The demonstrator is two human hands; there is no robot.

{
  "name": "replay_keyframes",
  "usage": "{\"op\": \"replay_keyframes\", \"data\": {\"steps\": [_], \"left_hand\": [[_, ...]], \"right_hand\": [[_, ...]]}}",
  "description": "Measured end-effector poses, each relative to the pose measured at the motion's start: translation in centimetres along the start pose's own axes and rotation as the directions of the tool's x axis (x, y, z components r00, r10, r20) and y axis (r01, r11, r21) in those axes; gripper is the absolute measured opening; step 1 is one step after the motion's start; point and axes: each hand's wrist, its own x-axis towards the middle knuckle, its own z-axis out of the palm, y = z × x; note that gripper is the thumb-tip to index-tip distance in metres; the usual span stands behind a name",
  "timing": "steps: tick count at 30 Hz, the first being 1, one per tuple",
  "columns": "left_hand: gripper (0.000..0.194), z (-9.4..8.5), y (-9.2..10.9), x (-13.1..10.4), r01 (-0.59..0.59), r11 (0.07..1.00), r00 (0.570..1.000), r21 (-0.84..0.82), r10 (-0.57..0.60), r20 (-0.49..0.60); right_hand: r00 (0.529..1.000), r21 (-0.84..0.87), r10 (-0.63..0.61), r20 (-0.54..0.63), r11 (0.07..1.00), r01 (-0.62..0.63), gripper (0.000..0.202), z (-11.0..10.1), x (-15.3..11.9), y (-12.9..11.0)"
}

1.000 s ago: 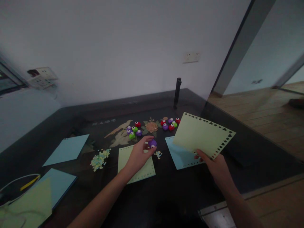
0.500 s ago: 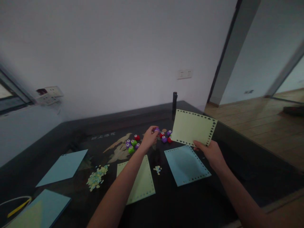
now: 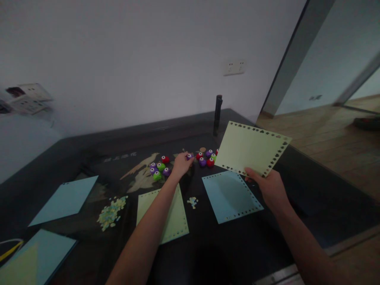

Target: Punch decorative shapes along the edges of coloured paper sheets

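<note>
My left hand (image 3: 181, 164) reaches to the middle of the dark table, its fingers closed on a small purple craft punch (image 3: 189, 156). With thumb on top, my right hand (image 3: 268, 184) grips the lower edge of a pale yellow sheet (image 3: 252, 148), tilted above the table. Small star and heart holes line that sheet's edges. Beneath it lies a blue sheet (image 3: 231, 198) with punched edges. Another yellow sheet (image 3: 175, 217) lies partly hidden under my left forearm. Several red, purple and green punches (image 3: 157, 168) cluster left of my left hand, and more punches (image 3: 202, 161) stand to its right.
Paper cutouts form a large pile (image 3: 111, 213) at left and a small one (image 3: 192, 202) near the middle. Blue sheets (image 3: 67, 200) lie farther left, some stacked (image 3: 56, 249). A black upright cylinder (image 3: 218, 109) stands at the back by the wall.
The view has shifted a little. My left hand has moved slightly left and nearer with the purple craft punch. My right hand has carried the yellow sheet a little to the right.
</note>
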Motion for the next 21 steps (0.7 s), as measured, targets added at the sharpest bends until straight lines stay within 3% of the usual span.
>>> {"op": "replay_keyframes", "data": {"steps": [10,21], "left_hand": [[0.023,0.9,-0.1,-0.6,-0.119,0.955,0.99,0.271,0.135,-0.04],[0.034,1.1,-0.6,-0.3,-0.118,0.977,0.988,0.178,0.133,-0.074]], "right_hand": [[1.0,-0.066,-0.025,0.007,0.997,0.025,0.016,-0.2,-0.6,0.0],[0.996,-0.134,-0.052,0.078,0.989,0.063,0.023,-0.3,-0.4,0.7]]}}
